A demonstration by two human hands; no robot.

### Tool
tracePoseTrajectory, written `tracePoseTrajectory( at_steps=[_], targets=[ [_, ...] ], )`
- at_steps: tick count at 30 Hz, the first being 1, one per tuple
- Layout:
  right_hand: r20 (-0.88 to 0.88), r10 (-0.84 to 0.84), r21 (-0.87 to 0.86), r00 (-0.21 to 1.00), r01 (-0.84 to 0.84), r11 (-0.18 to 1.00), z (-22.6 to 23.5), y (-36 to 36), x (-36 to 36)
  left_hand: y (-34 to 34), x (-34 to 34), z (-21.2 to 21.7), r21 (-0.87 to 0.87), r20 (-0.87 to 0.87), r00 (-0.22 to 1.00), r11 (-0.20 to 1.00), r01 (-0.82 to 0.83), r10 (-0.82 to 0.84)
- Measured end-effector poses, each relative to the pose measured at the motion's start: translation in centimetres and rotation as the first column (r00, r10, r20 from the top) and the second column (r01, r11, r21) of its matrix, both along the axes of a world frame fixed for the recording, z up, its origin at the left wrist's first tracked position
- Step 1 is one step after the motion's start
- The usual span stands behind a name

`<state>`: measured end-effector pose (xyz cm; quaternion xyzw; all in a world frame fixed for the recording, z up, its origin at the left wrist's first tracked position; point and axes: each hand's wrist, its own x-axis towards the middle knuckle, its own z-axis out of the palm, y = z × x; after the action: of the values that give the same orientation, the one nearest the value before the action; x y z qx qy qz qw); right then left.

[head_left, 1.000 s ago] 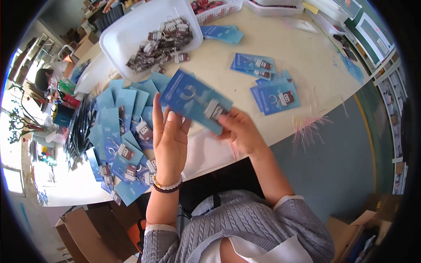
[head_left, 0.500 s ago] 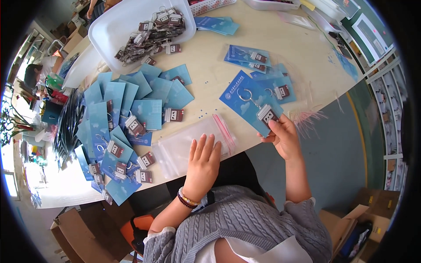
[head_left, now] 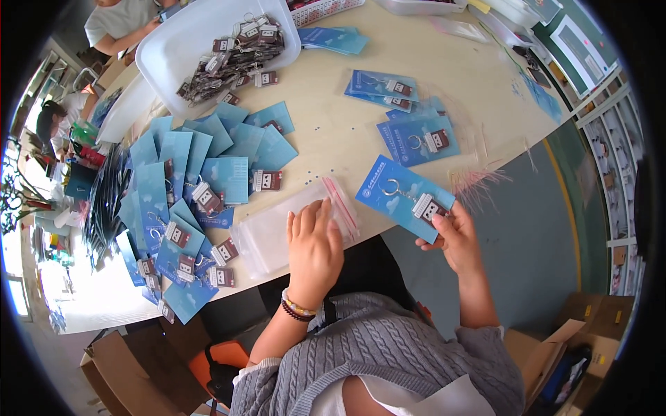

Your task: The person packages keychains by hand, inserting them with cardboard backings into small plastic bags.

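Note:
Pinched by its lower right corner, a blue card [head_left: 395,194] with a keychain [head_left: 429,207] lying on its face is in my right hand [head_left: 454,243], just off the table's near edge. The keychain has a silver ring and a small brown and white figure, and my thumb presses near it. Over a stack of clear zip bags [head_left: 263,239] with a pink seal strip, my left hand [head_left: 316,249] has its fingers apart and slightly bent. Its fingertips are at the top bag near the seal; whether they press on it I cannot tell.
Several carded keychains [head_left: 208,197] are heaped on the left of the table [head_left: 326,90]. Bagged ones [head_left: 420,139] lie at the right beside pink-tipped plastic strips [head_left: 479,187]. A white bin [head_left: 166,76] of loose keychains stands at the back. Another person [head_left: 121,28] is behind it.
My right hand has drawn the card down toward me and tilted it flatter. My left hand's fingers have bent and spread over the bags. A person has come into view behind the bin.

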<state>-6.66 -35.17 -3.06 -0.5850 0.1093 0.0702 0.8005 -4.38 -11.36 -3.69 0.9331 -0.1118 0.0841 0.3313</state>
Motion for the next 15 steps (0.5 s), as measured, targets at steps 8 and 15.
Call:
tracePoseTrajectory(
  at_steps=[8, 15],
  targets=[
    [0.084, 0.057, -0.012, 0.995, -0.056, 0.998, -0.1, 5.8, -2.4, -0.1, -0.6, -1.9, -0.077, 0.077, 0.996, 0.996, -0.038, 0.044],
    [0.074, 0.273, -0.066, 0.959, -0.269, 0.961, 0.7, 3.9, -2.5, 0.6, -0.4, -0.7, 0.011, 0.128, 0.977, 0.985, 0.17, -0.17]
  ],
)
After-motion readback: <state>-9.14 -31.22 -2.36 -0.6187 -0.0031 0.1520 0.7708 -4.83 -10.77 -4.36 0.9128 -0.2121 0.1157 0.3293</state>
